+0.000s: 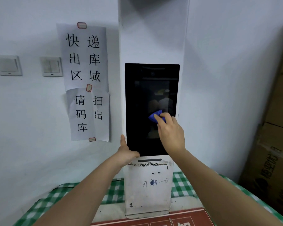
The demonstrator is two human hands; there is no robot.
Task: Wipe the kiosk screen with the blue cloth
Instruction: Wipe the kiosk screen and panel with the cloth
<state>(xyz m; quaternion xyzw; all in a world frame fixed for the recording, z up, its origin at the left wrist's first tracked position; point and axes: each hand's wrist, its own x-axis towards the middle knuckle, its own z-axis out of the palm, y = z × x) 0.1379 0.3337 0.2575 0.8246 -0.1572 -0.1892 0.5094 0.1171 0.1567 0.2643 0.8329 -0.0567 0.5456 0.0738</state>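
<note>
Premises appear to be a parcel pick-up point. Two white paper notices (85, 57) taped to the pale painted wall read, in Chinese, "express outbound area" and "please scan to check out". A tall white scanning kiosk with a black screen (151, 88), marked HIKROBOT, stands on a green-checked tablecloth (181, 185). Brown cardboard cartons (273, 144) are stacked at right.

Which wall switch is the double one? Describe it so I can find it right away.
Start at the white kiosk and move left past the taped paper signs. Two wall switches sit there; the double switch is the one nearest the signs. It has two rockers, while the far-left switch has one.
</note>
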